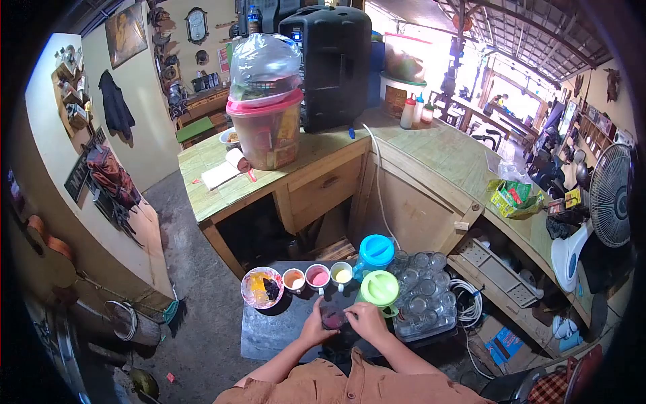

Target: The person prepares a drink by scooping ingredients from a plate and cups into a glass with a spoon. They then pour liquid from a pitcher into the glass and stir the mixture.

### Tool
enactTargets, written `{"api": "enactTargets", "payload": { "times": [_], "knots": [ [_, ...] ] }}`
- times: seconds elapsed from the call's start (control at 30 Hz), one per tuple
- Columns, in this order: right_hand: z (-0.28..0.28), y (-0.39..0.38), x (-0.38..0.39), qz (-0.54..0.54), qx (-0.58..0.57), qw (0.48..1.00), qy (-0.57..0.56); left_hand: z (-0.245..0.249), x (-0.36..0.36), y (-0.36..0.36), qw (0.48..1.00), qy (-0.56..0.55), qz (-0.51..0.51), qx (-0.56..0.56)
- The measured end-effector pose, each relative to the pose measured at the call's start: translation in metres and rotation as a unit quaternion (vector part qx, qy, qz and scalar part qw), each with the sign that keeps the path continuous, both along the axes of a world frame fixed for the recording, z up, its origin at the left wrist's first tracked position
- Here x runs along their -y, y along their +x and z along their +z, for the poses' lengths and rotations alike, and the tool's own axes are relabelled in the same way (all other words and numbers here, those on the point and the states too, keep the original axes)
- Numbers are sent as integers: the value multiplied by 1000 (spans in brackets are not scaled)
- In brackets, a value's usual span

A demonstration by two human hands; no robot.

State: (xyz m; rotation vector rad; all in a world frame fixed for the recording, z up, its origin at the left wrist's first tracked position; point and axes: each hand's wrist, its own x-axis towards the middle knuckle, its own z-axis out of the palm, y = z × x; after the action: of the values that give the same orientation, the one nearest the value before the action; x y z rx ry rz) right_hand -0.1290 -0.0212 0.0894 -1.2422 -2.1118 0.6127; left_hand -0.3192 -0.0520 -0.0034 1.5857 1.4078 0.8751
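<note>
My left hand (314,327) is wrapped round a small clear glass (333,317) with something dark reddish-purple in it, low over the dark table. At the glass's right side, my right hand (367,321) has its fingers pressed together near the rim; whatever it holds is too small to make out. Beyond my hands stand three white cups in a row: one with orange-brown contents (294,279), one with pink (317,275) and one with pale yellow (342,273). A patterned bowl (263,288) with yellow and black items is left of them. A green-lidded pitcher (380,289) stands just right of my hands.
Behind the green one is a blue pitcher (375,253). Many upturned glasses fill a tray (431,326) on the right. A wooden counter (417,145) with a pink-lidded tub (267,131) and a black speaker (334,67) stands beyond. A white fan (609,195) is far right.
</note>
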Motion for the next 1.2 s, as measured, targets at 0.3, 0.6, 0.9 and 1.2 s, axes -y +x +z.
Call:
{"api": "enactTargets", "payload": {
  "times": [0.3, 0.6, 0.9, 1.2],
  "knots": [
    [-56, -11, -1, 91, 72, 990, 79, -45, 16, 2, 995, 43, 82, 26],
    [-65, -19, 0, 133, 56, 979, 142, -76, 7, -7, 990, -6, -5, 138],
    [-67, -22, -1, 106, 75, 984, 123, -70, 7, -2, 996, 67, -32, -41],
    [-65, -22, 9, 91, 87, 986, 111, -66, 8, -4, 998, -5, -46, 43]
  ]
}}
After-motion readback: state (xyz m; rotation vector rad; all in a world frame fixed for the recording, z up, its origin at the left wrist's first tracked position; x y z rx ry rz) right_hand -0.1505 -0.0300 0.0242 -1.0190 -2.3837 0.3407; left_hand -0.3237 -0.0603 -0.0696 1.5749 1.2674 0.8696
